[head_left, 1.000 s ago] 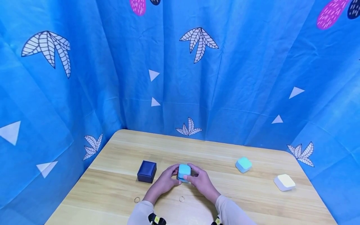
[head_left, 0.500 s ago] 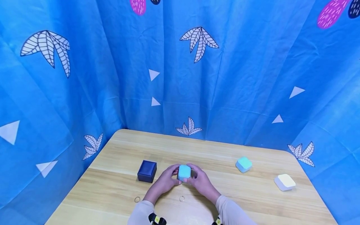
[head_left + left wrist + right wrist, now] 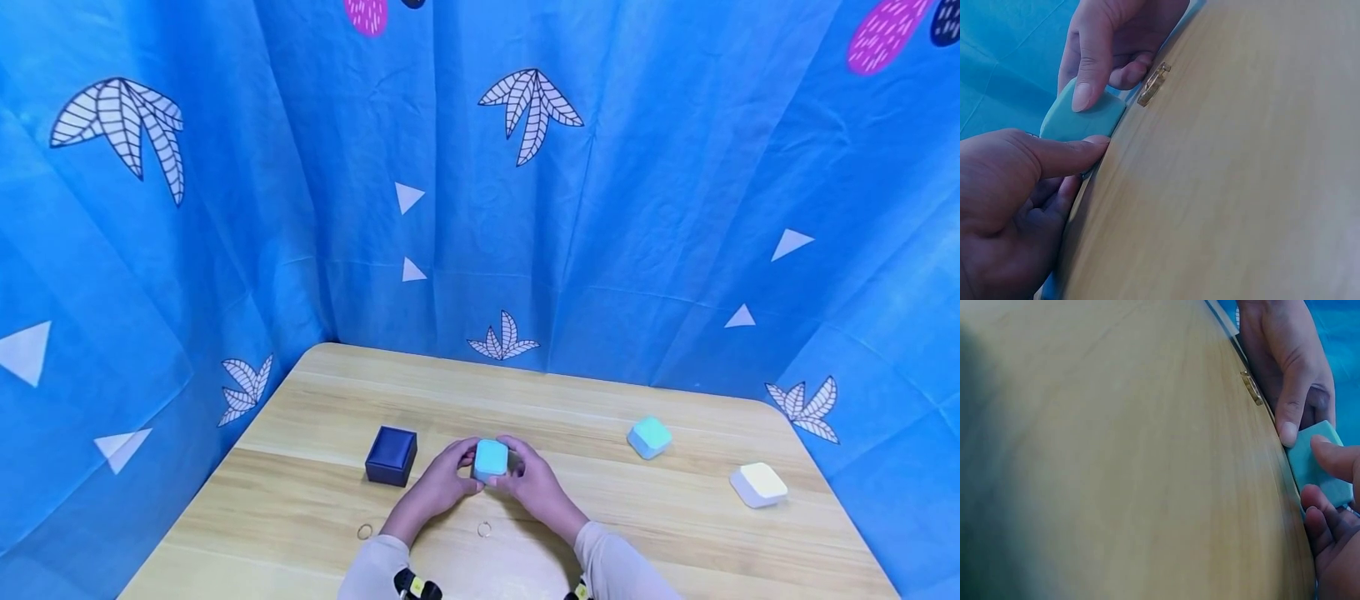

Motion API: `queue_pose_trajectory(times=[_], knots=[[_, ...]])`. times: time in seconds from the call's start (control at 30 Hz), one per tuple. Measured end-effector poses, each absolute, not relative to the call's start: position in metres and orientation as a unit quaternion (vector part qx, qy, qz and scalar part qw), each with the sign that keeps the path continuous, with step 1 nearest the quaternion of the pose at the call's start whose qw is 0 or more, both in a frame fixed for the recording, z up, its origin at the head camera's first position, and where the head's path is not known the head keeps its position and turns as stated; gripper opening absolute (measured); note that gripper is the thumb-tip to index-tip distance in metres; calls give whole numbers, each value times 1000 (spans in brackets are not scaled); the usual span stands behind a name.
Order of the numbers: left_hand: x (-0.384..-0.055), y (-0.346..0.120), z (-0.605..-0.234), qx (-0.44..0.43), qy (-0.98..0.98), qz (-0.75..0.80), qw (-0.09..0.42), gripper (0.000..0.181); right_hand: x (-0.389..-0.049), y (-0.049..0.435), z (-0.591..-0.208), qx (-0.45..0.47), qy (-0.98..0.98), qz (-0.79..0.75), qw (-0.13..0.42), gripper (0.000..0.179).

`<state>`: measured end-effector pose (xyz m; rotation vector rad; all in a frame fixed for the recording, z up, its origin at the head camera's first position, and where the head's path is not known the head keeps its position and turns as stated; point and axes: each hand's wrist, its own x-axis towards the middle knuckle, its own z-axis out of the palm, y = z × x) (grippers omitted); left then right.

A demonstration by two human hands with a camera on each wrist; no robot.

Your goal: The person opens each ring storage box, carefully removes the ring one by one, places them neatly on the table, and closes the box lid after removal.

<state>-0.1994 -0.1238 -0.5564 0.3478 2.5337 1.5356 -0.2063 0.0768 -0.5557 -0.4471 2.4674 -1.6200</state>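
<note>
A small turquoise ring box (image 3: 491, 458) with rounded corners stands on the table between both hands, its lid down. My left hand (image 3: 444, 483) grips its left side, thumb at the near lower edge. From the right, my right hand (image 3: 542, 490) holds it with thumb in front and a finger at the back. The left wrist view shows the right thumb pressed on the turquoise box (image 3: 1079, 122). In front of the box lies a thin gold ring (image 3: 484, 530); a second ring (image 3: 364, 532) lies by the left forearm.
A dark blue box (image 3: 392, 455) stands left of the hands. Further right are a mint-green box (image 3: 649, 437) and a white box with a cream top (image 3: 758, 485). Blue patterned curtain (image 3: 480, 208) surrounds the wooden table (image 3: 300, 492) behind and at the sides.
A second ago the turquoise box's lid was slightly raised with a dark gap at the front; it has since come down flush. Both hands keep nearly the same place.
</note>
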Motion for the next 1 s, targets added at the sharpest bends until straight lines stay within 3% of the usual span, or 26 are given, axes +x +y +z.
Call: queue_pose_trajectory(times=[1.0], knots=[[-200,-127,-543,142,852,494,103,74,-201,78,-547,-176,841,-505,80,72]])
